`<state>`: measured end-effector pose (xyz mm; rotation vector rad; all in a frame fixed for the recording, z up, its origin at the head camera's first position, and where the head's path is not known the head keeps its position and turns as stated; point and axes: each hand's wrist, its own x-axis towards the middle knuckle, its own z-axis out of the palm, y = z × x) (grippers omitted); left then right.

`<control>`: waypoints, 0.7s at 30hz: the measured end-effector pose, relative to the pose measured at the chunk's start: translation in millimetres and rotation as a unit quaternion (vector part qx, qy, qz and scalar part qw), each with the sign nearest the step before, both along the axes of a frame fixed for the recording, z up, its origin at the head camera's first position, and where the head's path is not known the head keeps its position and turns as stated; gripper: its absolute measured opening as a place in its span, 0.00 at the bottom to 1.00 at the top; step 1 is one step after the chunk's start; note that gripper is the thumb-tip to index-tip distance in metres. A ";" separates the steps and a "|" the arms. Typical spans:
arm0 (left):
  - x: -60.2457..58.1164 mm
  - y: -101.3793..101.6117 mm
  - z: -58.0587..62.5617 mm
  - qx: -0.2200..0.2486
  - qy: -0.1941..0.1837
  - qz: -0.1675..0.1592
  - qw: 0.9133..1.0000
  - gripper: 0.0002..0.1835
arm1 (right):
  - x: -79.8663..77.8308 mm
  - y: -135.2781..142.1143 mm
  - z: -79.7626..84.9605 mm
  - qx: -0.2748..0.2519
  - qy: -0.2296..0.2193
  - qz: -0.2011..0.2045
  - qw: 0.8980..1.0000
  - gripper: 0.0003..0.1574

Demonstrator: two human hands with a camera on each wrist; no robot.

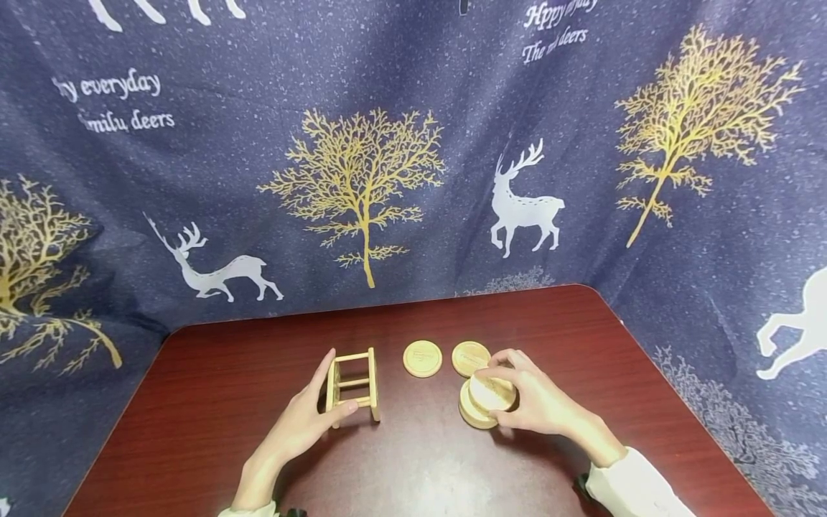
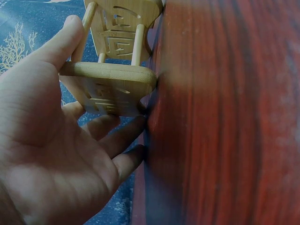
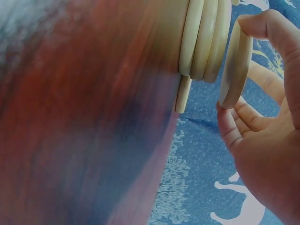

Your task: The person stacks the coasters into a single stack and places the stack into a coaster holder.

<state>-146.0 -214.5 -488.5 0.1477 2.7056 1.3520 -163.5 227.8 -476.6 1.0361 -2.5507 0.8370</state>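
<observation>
My left hand (image 1: 293,424) holds a small wooden coaster holder (image 1: 374,384) on the table, thumb at the near rod and fingers along its left side. In the left wrist view, the cut-out pattern of the holder's side panel (image 2: 115,89) shows. My right hand (image 1: 545,403) pinches a round wooden coaster (image 3: 237,65) by its edges. That coaster is just above a stack of coasters (image 1: 474,415), tilted, and a gap separates them in the right wrist view. The stack (image 3: 210,40) shows several layers there.
Two more coasters lie flat behind: one coaster (image 1: 423,358) in the middle and another coaster (image 1: 469,357) just behind the stack. Everything rests on a dark red wooden table (image 1: 413,467). A blue cloth (image 1: 400,86) printed with deer and trees hangs behind it.
</observation>
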 end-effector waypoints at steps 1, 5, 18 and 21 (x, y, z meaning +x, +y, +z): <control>0.0 0.0 -0.1 0.000 0.000 0.000 1.000 0.60 | 0.4 -0.4 0.0 -0.001 -0.003 0.000 1.000 0.41; -0.1 0.1 -0.3 -0.002 0.002 0.001 1.000 0.60 | 1.5 -0.9 0.6 0.003 -0.011 -0.002 1.000 0.41; 0.0 0.4 -0.6 0.003 -0.003 0.003 1.000 0.60 | 3.6 -4.4 1.1 0.005 -0.010 0.000 1.000 0.41; 0.3 0.7 -0.1 0.000 0.000 0.002 1.000 0.60 | 4.1 -5.0 1.2 0.008 -0.009 0.000 1.000 0.42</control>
